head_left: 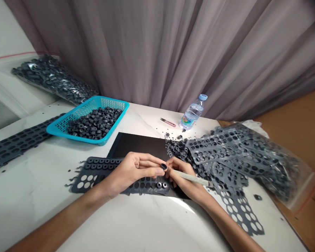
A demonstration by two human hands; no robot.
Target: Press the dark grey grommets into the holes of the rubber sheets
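Between thumb and fingers, my left hand (132,171) pinches a small black rubber ring (163,167). My right hand (182,173) is closed round a pale pen-like tool (191,177), whose front end meets the ring; the tip itself is hidden by my fingers. Below both hands lies a black rubber sheet (102,171) with rows of round parts, some places punched through so the white table shows. Under the sheet is a flat black board (139,144).
A turquoise basket (105,141) of black rings stands back left, before a filled plastic bag (52,77). Pink-handled snips (168,122) and a water bottle (193,113) stand behind. Punched sheets (220,147), loose rings and another bag (283,168) crowd the right; another sheet (18,140) lies left.
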